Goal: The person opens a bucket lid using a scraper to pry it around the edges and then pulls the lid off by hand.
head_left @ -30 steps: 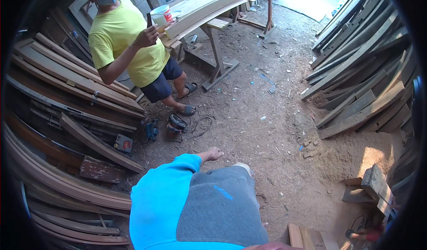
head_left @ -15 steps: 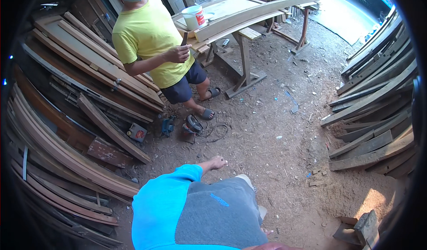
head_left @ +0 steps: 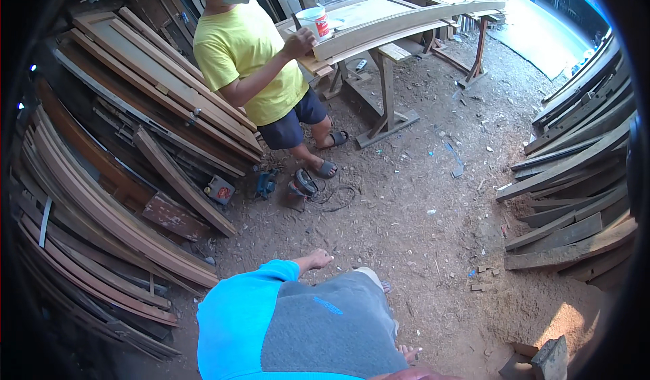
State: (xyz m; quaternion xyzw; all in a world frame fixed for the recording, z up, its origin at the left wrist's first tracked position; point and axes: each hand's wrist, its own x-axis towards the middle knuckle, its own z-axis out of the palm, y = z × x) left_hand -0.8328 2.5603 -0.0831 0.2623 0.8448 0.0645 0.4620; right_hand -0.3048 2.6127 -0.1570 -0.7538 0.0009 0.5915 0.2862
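My left hand [head_left: 317,259] reaches out past the blue sleeve [head_left: 274,272], low over the dirt floor [head_left: 406,244]. Its fingers are curled closed; whatever they hold, if anything, is too small to make out. Below it is my grey and blue shirt [head_left: 325,339]. A strip of skin shows at the lower edge, but my right hand cannot be seen. Ahead, a corded power tool [head_left: 302,184] and a blue power tool [head_left: 266,184] lie on the ground, out of my reach. A co-worker in a yellow shirt [head_left: 254,62] holds a dark, thin, flat piece [head_left: 296,22] upright.
A long curved wooden frame [head_left: 399,25] rests on trestles [head_left: 387,89], with a white bucket [head_left: 310,18] on its near end. Planks and panels lean along the left [head_left: 101,197]. More boards [head_left: 575,170] are stacked at right. Wood blocks [head_left: 550,360] lie lower right.
The view has shifted a little, moving the scene rightward. The co-worker's hand has risen toward the bucket with the dark piece. My left hand has drawn slightly back toward my body.
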